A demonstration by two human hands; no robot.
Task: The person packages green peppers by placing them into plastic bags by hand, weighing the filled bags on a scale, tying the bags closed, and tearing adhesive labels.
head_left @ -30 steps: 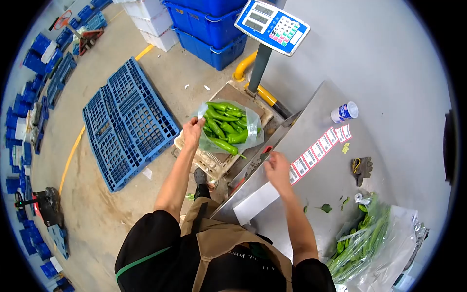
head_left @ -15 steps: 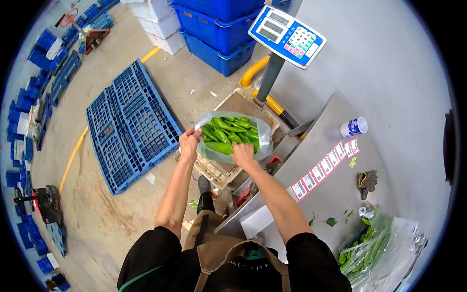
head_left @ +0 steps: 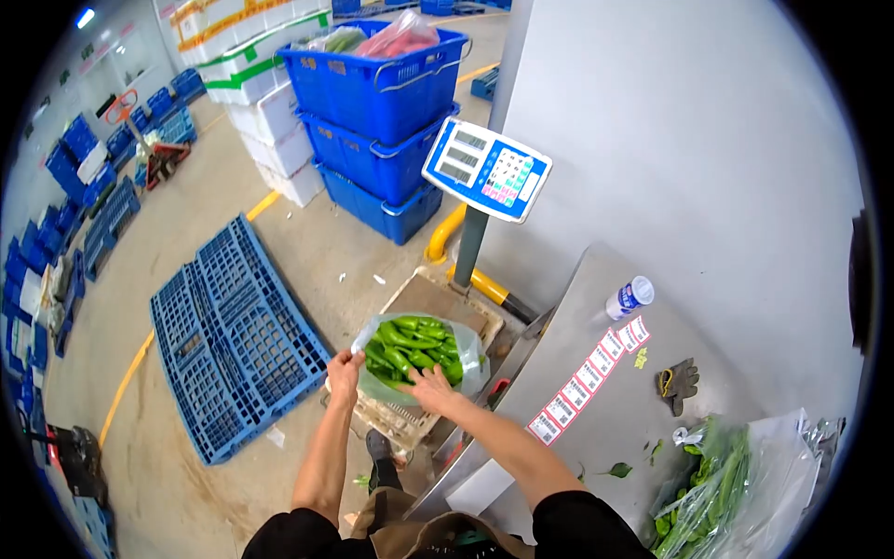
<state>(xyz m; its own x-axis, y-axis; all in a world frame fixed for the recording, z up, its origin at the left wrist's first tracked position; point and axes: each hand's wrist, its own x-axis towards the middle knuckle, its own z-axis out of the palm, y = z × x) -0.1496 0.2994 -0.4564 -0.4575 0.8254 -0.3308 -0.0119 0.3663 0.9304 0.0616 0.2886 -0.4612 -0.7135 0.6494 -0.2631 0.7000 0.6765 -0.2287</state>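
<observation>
Left hand [head_left: 345,374]: fingers together, clamped on the near-left rim of a clear plastic bag [head_left: 473,361]. Thumb and fingertips pinched the film at the edge; the forearm came up from below.

Right hand [head_left: 433,391]: inside the bag mouth, a short way right of the left hand and slightly lower, fingertips down on the green peppers [head_left: 396,360]. Fingers looked a little apart; whether they had closed on any one pepper, could not tell.

Peppers lay heaped in the open bag, directly under and beyond the right fingertips, to the right of the left hand. The bag sat on the scale platform [head_left: 436,300], which reached out past both hands. Farther beyond, the scale display [head_left: 487,170] stood tilted on its post (digits too small to read).

Left of the left hand, on the floor: a blue pallet [head_left: 233,326]. Well beyond both hands: stacked blue crates [head_left: 377,93], the top one holding bagged produce, with white boxes [head_left: 270,121] just to their left.

Right of the right hand: the metal table [head_left: 568,470]. On it, a slanting strip of labels [head_left: 587,378] lay nearest that hand, with a small tub [head_left: 629,298] past its far end. Farther right, a dark glove [head_left: 678,384]; nearer the body from the glove, bagged greens [head_left: 708,494] under crumpled clear film.
</observation>
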